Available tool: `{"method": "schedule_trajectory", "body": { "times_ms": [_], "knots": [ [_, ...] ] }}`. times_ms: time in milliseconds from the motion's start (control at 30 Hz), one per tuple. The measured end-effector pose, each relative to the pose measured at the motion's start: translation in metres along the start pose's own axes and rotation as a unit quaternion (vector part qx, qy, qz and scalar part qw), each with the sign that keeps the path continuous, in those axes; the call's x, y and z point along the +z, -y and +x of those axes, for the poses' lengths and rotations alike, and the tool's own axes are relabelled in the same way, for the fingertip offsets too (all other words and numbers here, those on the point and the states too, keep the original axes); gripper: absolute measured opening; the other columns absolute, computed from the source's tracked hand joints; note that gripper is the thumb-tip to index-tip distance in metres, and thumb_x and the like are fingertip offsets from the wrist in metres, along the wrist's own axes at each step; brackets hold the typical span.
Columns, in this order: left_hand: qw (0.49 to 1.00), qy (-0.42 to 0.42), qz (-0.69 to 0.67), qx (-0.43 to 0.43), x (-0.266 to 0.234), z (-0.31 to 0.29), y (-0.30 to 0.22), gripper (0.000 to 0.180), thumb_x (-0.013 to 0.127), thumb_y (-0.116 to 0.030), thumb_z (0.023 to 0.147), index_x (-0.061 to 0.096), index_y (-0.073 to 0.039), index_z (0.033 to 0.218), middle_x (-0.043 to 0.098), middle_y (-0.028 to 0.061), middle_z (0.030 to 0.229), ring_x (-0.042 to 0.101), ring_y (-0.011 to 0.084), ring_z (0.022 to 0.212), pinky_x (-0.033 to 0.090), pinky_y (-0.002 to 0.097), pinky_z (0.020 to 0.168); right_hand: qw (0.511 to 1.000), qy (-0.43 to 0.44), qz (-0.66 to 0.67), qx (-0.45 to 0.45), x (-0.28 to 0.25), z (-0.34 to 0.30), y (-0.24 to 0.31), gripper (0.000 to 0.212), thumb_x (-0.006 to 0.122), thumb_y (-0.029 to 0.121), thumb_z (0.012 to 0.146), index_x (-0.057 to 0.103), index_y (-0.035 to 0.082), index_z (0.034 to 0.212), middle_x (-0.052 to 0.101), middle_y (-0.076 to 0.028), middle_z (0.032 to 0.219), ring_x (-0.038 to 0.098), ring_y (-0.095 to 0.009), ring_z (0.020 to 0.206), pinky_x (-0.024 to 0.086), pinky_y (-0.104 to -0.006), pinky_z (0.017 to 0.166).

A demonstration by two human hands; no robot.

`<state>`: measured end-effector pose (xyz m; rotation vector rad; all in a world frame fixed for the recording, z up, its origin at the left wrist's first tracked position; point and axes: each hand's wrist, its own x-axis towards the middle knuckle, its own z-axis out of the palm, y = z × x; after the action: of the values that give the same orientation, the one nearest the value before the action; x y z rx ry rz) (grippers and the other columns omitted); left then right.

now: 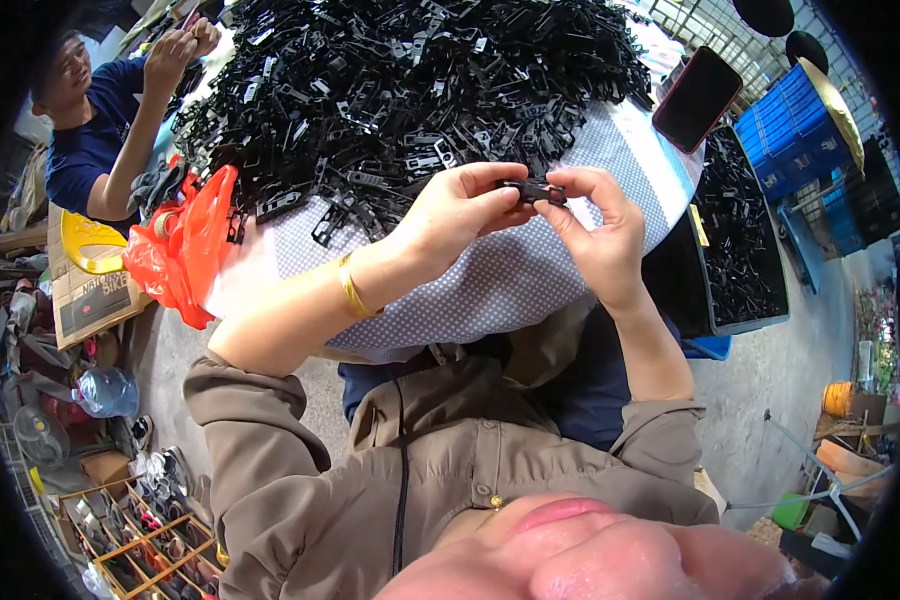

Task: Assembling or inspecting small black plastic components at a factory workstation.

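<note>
Between my two hands is a small black plastic part (537, 192), held level above the near edge of the table. My left hand (453, 215) pinches its left end with thumb and fingers. The right end is gripped by my right hand (602, 232), thumb below and index finger on top. My fingers cover much of the part, so its exact kind cannot be made out. Just beyond my hands lies a big heap of similar black plastic parts (400, 85), some of them loose at its near edge by my left wrist.
A dotted cloth covers the table (450, 290). At its left lies a red plastic bag (185, 245); a co-worker (95, 130) sits beyond. A phone (698, 98) stands at the right edge, near a black crate (740, 230) of black parts and a blue crate (790, 130).
</note>
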<state>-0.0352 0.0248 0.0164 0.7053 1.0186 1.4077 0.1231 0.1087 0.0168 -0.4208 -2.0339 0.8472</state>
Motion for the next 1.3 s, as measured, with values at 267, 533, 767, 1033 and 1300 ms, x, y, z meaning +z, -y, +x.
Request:
{"method": "schedule_trajectory", "body": {
  "times_ms": [267, 533, 767, 1033, 1300],
  "knots": [
    [1.0, -0.007, 0.014, -0.001, 0.003, -0.002, -0.006, 0.033, 0.048, -0.007, 0.091, 0.044, 0.006, 0.121, 0.056, 0.0161, 0.11, 0.059, 0.0199, 0.097, 0.049, 0.0302, 0.089, 0.998, -0.008, 0.025, 0.052, -0.002, 0.0, -0.003, 0.025, 0.07, 0.0, 0.071, 0.062, 0.001, 0.095, 0.062, -0.004, 0.086, 0.058, -0.012, 0.08, 0.046, -0.0234, 0.074],
    [1.0, -0.005, -0.004, -0.022, -0.001, 0.0, -0.002, 0.033, 0.047, -0.007, 0.091, 0.044, 0.005, 0.122, 0.056, 0.016, 0.11, 0.06, 0.0203, 0.096, 0.049, 0.0302, 0.089, 0.999, -0.004, -0.042, -0.007, 0.001, 0.002, -0.007, 0.025, 0.073, 0.001, 0.067, 0.063, 0.003, 0.091, 0.06, -0.008, 0.092, 0.057, -0.018, 0.087, 0.046, -0.028, 0.077],
    [1.0, 0.007, 0.015, -0.012, -0.002, -0.002, -0.001, 0.037, 0.052, -0.007, 0.089, 0.043, 0.004, 0.123, 0.056, 0.0152, 0.11, 0.06, 0.0192, 0.096, 0.05, 0.0299, 0.088, 0.992, 0.015, -0.094, -0.087, 0.002, 0.006, -0.009, 0.027, 0.074, 0.003, 0.064, 0.063, 0.004, 0.089, 0.06, -0.008, 0.092, 0.055, -0.024, 0.093, 0.044, -0.034, 0.081],
    [0.999, 0.013, -0.001, -0.032, -0.002, -0.006, -0.009, 0.04, 0.058, -0.007, 0.085, 0.046, 0.001, 0.123, 0.059, 0.0121, 0.104, 0.062, 0.0168, 0.087, 0.053, 0.0302, 0.081, 0.978, 0.001, -0.097, -0.184, 0.009, 0.003, -0.01, 0.029, 0.074, 0.005, 0.064, 0.063, 0.004, 0.09, 0.062, -0.008, 0.096, 0.055, -0.027, 0.095, 0.045, -0.0368, 0.082],
    [0.999, 0.049, 0.013, 0.019, -0.004, -0.007, -0.009, 0.042, 0.059, -0.006, 0.083, 0.046, 0.001, 0.123, 0.059, 0.0116, 0.103, 0.062, 0.0163, 0.087, 0.053, 0.0298, 0.081, 0.985, 0.032, -0.033, -0.168, 0.004, 0.005, -0.011, 0.02, 0.067, 0.012, 0.076, 0.064, 0.005, 0.095, 0.06, -0.012, 0.101, 0.055, -0.025, 0.096, 0.046, -0.0347, 0.081]
  ]
}}
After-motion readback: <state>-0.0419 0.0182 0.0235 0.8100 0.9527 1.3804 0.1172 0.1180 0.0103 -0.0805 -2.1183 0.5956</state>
